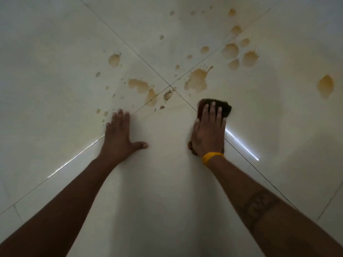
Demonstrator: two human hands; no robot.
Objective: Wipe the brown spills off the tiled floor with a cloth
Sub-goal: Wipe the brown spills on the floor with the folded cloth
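Note:
Brown spills dot the cream tiled floor (pixel 167 182) ahead of me. A big splash (pixel 196 80) lies just beyond the tile crossing, another patch (pixel 138 85) sits to its left, a cluster (pixel 239 54) spreads at upper right, and a lone blot (pixel 325 86) is far right. My right hand (pixel 208 130) presses flat on a dark brown cloth (pixel 223 106), just below the big splash; the cloth shows past the fingertips and at the wrist. My left hand (pixel 118 134) rests flat on the floor, fingers spread, holding nothing, just below small drops.
Dark grout lines cross at a point (pixel 170 86) between the spills. Bright light reflections streak the floor beside each wrist. A yellow band (pixel 212 157) circles my right wrist. Only bare tile lies between and below my arms.

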